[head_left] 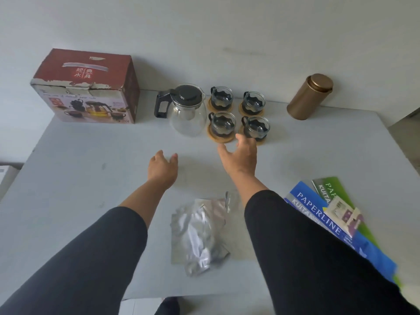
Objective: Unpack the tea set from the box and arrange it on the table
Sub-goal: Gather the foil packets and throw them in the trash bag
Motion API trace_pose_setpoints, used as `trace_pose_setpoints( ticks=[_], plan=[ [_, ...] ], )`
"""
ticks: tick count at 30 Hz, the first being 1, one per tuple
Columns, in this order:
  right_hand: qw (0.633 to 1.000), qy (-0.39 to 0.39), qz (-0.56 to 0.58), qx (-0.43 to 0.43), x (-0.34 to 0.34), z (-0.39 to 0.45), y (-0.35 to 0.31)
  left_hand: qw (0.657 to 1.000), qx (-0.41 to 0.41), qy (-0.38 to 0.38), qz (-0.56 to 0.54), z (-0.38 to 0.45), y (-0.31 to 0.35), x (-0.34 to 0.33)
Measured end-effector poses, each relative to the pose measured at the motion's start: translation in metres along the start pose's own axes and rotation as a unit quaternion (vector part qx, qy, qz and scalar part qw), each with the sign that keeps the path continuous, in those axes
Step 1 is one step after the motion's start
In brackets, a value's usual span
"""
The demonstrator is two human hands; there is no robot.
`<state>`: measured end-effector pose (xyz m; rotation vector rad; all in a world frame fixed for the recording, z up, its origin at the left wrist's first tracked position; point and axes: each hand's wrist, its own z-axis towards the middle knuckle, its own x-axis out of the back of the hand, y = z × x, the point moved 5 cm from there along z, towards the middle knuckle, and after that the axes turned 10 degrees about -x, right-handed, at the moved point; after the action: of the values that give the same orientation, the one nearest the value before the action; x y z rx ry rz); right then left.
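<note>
A dark red tea set box [86, 87] stands closed at the back left of the table. To its right is a glass teapot [185, 110] with a black lid and handle. Beside it, several small glass cups [221, 122] in black holders sit on round wooden coasters in a square group. My right hand [238, 155] is open, fingers spread, its fingertips just short of the front right cup [256, 128]. My left hand [162, 167] hovers open over bare table, in front of the teapot. Neither hand holds anything.
A gold metal canister [310, 96] lies tilted at the back right. Crumpled silver foil bags [200, 233] lie near the front between my arms. Blue and green paper pads [336, 223] with a small packet on top sit at the right edge of the white table [79, 178].
</note>
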<state>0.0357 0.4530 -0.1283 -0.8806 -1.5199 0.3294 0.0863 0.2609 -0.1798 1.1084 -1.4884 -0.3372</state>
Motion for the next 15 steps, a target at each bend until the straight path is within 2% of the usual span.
trace_pose_setpoints(
  ticks=[5,10,15],
  plan=[
    [0.993,-0.033,-0.097,-0.066,0.032,-0.036,0.069,0.998,0.057,0.000,0.013,-0.071,-0.018,-0.022],
    [0.968,-0.062,-0.135,-0.204,0.054,-0.053,0.128,0.989,0.133,0.011,0.059,-0.122,-0.026,-0.042],
    [0.953,-0.107,-0.158,-0.236,0.048,-0.060,0.150,0.977,0.150,-0.005,0.149,-0.144,-0.026,-0.060]
  ],
)
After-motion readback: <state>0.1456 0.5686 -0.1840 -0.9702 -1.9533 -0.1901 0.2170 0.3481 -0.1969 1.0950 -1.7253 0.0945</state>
